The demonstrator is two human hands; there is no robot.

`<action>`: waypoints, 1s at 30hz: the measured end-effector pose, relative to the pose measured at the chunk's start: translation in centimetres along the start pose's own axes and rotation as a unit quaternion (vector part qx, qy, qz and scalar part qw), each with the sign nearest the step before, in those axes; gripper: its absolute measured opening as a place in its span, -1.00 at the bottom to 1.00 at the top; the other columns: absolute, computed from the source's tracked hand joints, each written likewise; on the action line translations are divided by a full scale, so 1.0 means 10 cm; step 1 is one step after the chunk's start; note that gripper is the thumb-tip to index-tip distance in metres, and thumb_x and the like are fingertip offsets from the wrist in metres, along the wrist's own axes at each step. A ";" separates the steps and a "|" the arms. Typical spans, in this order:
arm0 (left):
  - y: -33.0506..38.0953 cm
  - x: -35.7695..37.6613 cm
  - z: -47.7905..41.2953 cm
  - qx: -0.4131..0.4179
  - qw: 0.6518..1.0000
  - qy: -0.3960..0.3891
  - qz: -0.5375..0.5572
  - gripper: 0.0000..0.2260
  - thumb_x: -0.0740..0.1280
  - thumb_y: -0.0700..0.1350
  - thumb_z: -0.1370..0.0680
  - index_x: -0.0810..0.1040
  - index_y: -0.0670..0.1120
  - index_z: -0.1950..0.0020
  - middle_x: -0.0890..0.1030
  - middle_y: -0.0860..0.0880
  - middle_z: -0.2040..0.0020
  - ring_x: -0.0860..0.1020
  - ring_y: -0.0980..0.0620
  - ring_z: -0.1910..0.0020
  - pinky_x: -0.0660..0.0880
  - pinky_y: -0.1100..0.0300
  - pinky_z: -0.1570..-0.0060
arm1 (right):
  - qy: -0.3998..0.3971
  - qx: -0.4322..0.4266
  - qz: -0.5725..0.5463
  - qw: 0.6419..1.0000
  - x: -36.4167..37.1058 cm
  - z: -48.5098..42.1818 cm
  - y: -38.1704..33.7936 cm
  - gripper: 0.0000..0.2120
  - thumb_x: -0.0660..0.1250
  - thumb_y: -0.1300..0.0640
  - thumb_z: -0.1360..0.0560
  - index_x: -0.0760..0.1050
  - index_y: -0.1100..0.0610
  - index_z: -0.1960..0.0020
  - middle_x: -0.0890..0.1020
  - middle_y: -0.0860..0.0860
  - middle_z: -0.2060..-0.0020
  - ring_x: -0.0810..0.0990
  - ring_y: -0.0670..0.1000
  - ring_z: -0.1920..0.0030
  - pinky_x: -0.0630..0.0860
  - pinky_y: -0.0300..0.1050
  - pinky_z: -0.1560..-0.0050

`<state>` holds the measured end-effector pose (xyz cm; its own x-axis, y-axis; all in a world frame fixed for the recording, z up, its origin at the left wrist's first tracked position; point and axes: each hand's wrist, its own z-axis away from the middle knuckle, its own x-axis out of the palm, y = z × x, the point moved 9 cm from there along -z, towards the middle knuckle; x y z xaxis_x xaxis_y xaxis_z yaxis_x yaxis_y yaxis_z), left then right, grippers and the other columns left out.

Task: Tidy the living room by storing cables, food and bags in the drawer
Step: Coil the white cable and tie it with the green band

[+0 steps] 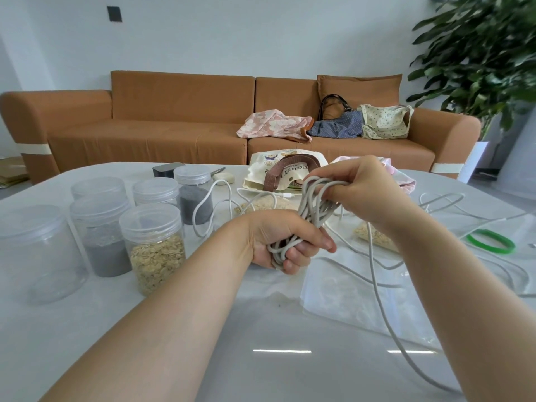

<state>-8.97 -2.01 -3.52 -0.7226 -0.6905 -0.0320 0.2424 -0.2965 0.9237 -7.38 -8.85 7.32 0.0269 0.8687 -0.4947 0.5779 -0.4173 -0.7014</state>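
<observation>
A long orange-brown fabric sofa (174,117) fills the far side of the room, with a leafy green plant (478,53) at its right end. In front of you lies the glossy white bench (261,329).

3 cloth bags sit together on the sofa's right seat: a pink floral one (272,124), a blue dotted one (339,126) and a cream dotted one (385,121). A cream canvas tote with a brown woven handle (261,172) lies on the bench's far side, just behind your hands.

6 clear plastic jars with lids stand grouped on the bench's left. The nearest middle one holds oat flakes (155,250), 2 hold grey powder (101,236), and the big one at the left edge (34,250) looks empty.

Your left hand (287,242) is closed round the lower end of a coiled grey cable (316,207), held above the bench's middle. Your right hand (356,192) pinches the coil's upper loops with curled fingers. The cable's loose tail drops from the coil and runs across the bench toward the lower right.

A white charging cable (208,204) lies looped beside the jars, and a thin green ring (491,240) rests on the bench at the right.
</observation>
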 end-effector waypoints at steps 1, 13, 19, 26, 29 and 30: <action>-0.01 -0.02 0.00 -0.002 1.000 0.004 -0.003 -0.80 0.17 -0.29 -0.57 0.48 -0.15 0.22 0.30 0.05 0.57 0.28 0.18 0.64 0.23 0.38 0.58 | -0.004 0.003 -0.003 1.000 0.01 0.00 0.00 -0.57 0.29 0.51 -0.39 0.60 -0.03 0.19 0.59 -0.26 0.49 0.46 -0.29 0.48 0.32 -0.49 0.43; 0.01 -0.20 0.12 0.077 0.978 -0.108 0.161 -0.90 0.47 -0.26 -0.36 0.60 -0.12 0.33 0.35 0.07 0.57 0.33 0.21 0.65 0.31 0.39 0.64 | 0.007 0.177 0.003 0.984 -0.10 0.01 0.51 -0.63 0.49 -0.01 -0.34 0.44 0.24 0.40 0.35 0.01 0.63 0.20 -0.03 0.57 0.16 -0.25 0.52; 0.04 -0.54 0.12 0.124 0.911 -0.078 0.386 -0.71 0.55 -0.14 -0.32 0.45 -0.15 0.40 0.37 0.02 0.58 0.38 0.14 0.66 0.38 0.32 0.64 | 0.019 0.242 -0.121 0.962 -0.24 0.10 0.75 -0.68 0.39 -0.05 -0.35 0.41 0.18 0.33 0.19 -0.01 0.50 0.10 -0.05 0.47 0.10 -0.28 0.52; -0.07 -0.62 -0.01 0.093 0.924 0.106 0.356 -0.71 0.34 -0.07 -0.36 0.32 -0.08 0.50 0.27 0.07 0.63 0.24 0.17 0.71 0.19 0.43 0.68 | 0.156 0.204 -0.185 0.949 -0.30 0.03 0.69 -0.77 0.15 0.35 -0.58 0.48 0.17 0.17 0.42 0.08 0.44 0.21 -0.15 0.62 0.14 -0.35 0.62; -0.06 -0.59 -0.01 0.095 0.924 0.119 0.351 -0.74 0.36 -0.07 -0.34 0.34 -0.08 0.46 0.27 0.07 0.63 0.24 0.17 0.70 0.18 0.43 0.67 | 0.136 0.189 -0.194 0.953 -0.15 0.03 0.61 -0.79 0.18 0.37 -0.56 0.48 0.19 0.20 0.50 0.11 0.44 0.22 -0.16 0.65 0.15 -0.36 0.64; -0.05 -0.58 -0.01 0.101 0.923 0.123 0.351 -0.76 0.36 -0.06 -0.34 0.35 -0.08 0.43 0.27 0.07 0.63 0.23 0.17 0.70 0.18 0.43 0.66 | 0.126 0.190 -0.193 0.954 -0.09 0.03 0.60 -0.80 0.20 0.36 -0.55 0.47 0.20 0.21 0.51 0.11 0.45 0.21 -0.15 0.66 0.15 -0.37 0.64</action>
<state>-4.87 2.04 -3.86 -0.2576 -0.8019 0.5391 0.4522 0.3930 0.8007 -4.17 -12.23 3.40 0.0953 0.9938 -0.0571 0.2479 -0.0792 -0.9655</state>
